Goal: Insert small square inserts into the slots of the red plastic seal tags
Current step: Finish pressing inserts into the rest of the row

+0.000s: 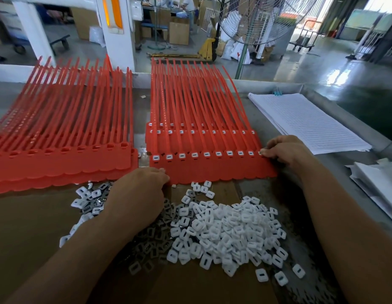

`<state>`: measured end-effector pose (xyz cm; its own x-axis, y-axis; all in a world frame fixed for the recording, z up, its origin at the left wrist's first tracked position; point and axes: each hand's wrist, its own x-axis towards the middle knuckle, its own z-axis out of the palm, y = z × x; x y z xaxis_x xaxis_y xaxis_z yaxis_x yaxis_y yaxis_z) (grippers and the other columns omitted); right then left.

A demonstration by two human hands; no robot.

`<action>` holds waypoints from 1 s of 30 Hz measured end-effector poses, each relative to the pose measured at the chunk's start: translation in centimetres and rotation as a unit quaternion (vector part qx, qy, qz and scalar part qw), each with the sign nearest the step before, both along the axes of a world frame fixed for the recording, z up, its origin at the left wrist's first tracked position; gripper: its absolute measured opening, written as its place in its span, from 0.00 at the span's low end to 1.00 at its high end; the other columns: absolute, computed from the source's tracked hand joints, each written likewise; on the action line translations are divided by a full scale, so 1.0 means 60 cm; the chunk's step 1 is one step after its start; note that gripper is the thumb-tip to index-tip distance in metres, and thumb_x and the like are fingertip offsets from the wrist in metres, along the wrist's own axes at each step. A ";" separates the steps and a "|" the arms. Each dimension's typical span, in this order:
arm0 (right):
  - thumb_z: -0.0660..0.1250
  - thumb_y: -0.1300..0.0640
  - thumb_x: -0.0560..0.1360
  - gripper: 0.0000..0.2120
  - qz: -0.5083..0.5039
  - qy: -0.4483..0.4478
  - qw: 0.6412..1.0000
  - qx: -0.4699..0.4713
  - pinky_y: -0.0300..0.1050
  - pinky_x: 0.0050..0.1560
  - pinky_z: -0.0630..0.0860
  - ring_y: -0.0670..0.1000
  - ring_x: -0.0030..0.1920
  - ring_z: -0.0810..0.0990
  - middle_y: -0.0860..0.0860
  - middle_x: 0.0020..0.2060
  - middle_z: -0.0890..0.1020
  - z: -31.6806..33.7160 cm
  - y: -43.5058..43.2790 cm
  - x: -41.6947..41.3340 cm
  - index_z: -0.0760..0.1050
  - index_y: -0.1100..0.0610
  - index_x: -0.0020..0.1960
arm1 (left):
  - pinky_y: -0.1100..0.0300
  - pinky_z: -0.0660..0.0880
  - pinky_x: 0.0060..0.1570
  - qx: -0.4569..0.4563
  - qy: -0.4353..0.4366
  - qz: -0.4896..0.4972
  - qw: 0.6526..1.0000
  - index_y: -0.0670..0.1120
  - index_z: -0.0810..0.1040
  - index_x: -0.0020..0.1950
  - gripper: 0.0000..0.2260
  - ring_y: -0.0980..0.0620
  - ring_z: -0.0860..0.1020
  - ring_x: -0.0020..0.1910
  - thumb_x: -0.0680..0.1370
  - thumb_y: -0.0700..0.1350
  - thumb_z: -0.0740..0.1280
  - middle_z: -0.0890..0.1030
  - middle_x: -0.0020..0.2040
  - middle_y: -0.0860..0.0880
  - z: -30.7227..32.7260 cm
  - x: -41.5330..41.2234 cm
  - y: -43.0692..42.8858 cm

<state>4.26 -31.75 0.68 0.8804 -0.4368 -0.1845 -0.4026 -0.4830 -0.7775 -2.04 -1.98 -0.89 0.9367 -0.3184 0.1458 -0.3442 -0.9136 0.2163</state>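
White slotted inserts heaped — right hand fingers seemingly pinch one on red tags; left hand — cannot tell.

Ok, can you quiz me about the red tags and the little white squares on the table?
1. True or false: the slots of the left red tag sheet are already filled.
2. Where is the right hand? A on the lined paper; B at the right end of the front row on the right tag sheet; C on the fan.
3. Fill in: the loose white inserts lie piled on brown ____.
Key: 1 false; 2 B; 3 cardboard.
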 end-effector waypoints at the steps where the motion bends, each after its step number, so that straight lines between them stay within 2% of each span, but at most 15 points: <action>1: 0.71 0.66 0.69 0.10 0.006 -0.003 1.000 0.003 0.35 0.29 0.67 0.46 0.31 0.70 0.50 0.31 0.76 0.000 -0.001 -0.004 0.73 0.55 0.35 | 0.62 0.66 0.62 -0.001 0.000 0.001 1.000 0.52 0.72 0.65 0.20 0.57 0.68 0.66 0.76 0.38 0.55 0.69 0.68 0.56 0.000 0.000 0.000; 7: 0.70 0.70 0.66 0.11 -0.017 -0.023 1.000 0.009 0.37 0.28 0.66 0.48 0.30 0.72 0.55 0.34 0.78 -0.002 0.004 -0.004 0.73 0.57 0.34 | 0.60 0.67 0.62 0.001 -0.012 0.002 1.000 0.52 0.72 0.65 0.19 0.56 0.69 0.65 0.76 0.38 0.55 0.71 0.67 0.56 -0.004 -0.001 0.001; 12: 0.72 0.67 0.66 0.10 -0.025 -0.026 0.999 -0.017 0.38 0.29 0.65 0.47 0.29 0.71 0.51 0.29 0.76 -0.005 0.002 -0.004 0.73 0.55 0.34 | 0.61 0.67 0.61 -0.006 -0.017 0.002 1.000 0.52 0.72 0.65 0.19 0.56 0.69 0.65 0.77 0.39 0.55 0.70 0.67 0.56 -0.006 0.000 0.001; 16: 0.73 0.63 0.67 0.10 -0.021 -0.081 0.995 -0.052 0.40 0.35 0.69 0.46 0.31 0.72 0.52 0.33 0.78 -0.015 -0.001 -0.021 0.74 0.54 0.34 | 0.60 0.67 0.61 -0.012 -0.012 0.003 1.000 0.52 0.72 0.65 0.19 0.56 0.68 0.66 0.77 0.39 0.55 0.69 0.68 0.57 -0.005 -0.002 0.000; 18: 0.72 0.63 0.68 0.08 -0.011 -0.100 0.994 -0.042 0.36 0.30 0.71 0.47 0.29 0.73 0.53 0.31 0.78 -0.011 -0.001 -0.033 0.75 0.54 0.34 | 0.60 0.67 0.61 -0.023 -0.017 0.007 1.000 0.52 0.73 0.64 0.19 0.56 0.68 0.65 0.77 0.39 0.55 0.69 0.68 0.57 -0.005 -0.002 0.001; 20: 0.72 0.61 0.68 0.06 0.024 -0.073 0.996 -0.047 0.35 0.26 0.70 0.47 0.30 0.74 0.52 0.30 0.78 -0.003 -0.005 -0.045 0.77 0.55 0.36 | 0.60 0.69 0.59 -0.043 -0.034 0.021 0.998 0.51 0.75 0.62 0.18 0.56 0.70 0.63 0.77 0.39 0.56 0.71 0.66 0.57 -0.005 -0.004 0.000; 22: 0.73 0.59 0.68 0.04 0.067 -0.013 0.997 -0.042 0.39 0.32 0.69 0.47 0.33 0.75 0.51 0.32 0.79 0.005 -0.010 -0.054 0.78 0.54 0.40 | 0.60 0.70 0.55 -0.063 -0.052 0.051 0.995 0.48 0.77 0.60 0.16 0.53 0.73 0.59 0.76 0.38 0.57 0.75 0.62 0.53 -0.003 -0.004 0.000; 26: 0.74 0.61 0.67 0.10 0.089 0.037 0.995 -0.026 0.40 0.35 0.68 0.45 0.38 0.75 0.48 0.37 0.78 0.010 -0.014 -0.057 0.76 0.54 0.46 | 0.60 0.66 0.40 -0.083 -0.055 0.118 0.988 0.45 0.76 0.57 0.13 0.48 0.76 0.47 0.75 0.42 0.58 0.79 0.50 0.46 0.000 0.002 0.011; 28: 0.74 0.63 0.67 0.12 0.091 0.048 0.994 -0.024 0.40 0.35 0.67 0.44 0.39 0.74 0.48 0.38 0.78 0.010 -0.013 -0.056 0.76 0.54 0.47 | 0.60 0.66 0.40 -0.082 -0.054 0.116 0.988 0.48 0.74 0.62 0.15 0.48 0.76 0.47 0.76 0.45 0.59 0.79 0.50 0.47 -0.001 0.001 0.010; 30: 0.73 0.64 0.67 0.10 0.098 0.051 0.993 -0.028 0.40 0.34 0.66 0.44 0.38 0.73 0.47 0.37 0.77 0.009 -0.011 -0.057 0.76 0.53 0.44 | 0.58 0.69 0.47 -0.083 -0.048 0.106 0.990 0.49 0.67 0.68 0.20 0.48 0.75 0.53 0.76 0.49 0.61 0.78 0.55 0.47 -0.005 -0.002 0.006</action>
